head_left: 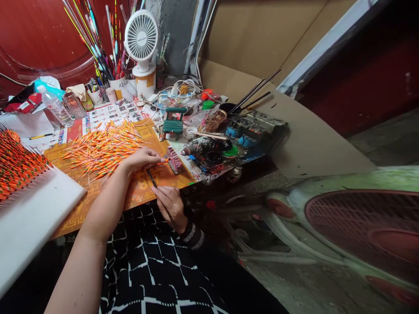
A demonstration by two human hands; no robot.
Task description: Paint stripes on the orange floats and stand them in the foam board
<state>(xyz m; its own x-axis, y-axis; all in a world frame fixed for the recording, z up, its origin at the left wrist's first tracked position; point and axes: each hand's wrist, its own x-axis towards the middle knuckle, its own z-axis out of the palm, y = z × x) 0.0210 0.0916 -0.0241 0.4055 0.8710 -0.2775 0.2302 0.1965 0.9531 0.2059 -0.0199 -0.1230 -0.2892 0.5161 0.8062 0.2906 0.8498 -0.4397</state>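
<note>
My left hand [144,158] is closed in a pinch on a slim orange fishing float [164,161], whose far end reaches the small pink notched block [174,161]. Whether the float rests on the block I cannot tell. Just below, over the table's front edge, my right hand [170,204] is closed round a thin dark paintbrush [152,178], which slants up toward the left hand. A loose pile of orange floats [104,150] lies behind my left wrist on the orange table mat [139,192].
At left a white foam block [42,218] bears rows of orange floats [21,168]. A white fan [142,37] stands at the back. Right of the mat are a tiny green chair [173,125], a power tool [206,146] and paint-stained clutter. A plastic bottle [56,107] leans at back left.
</note>
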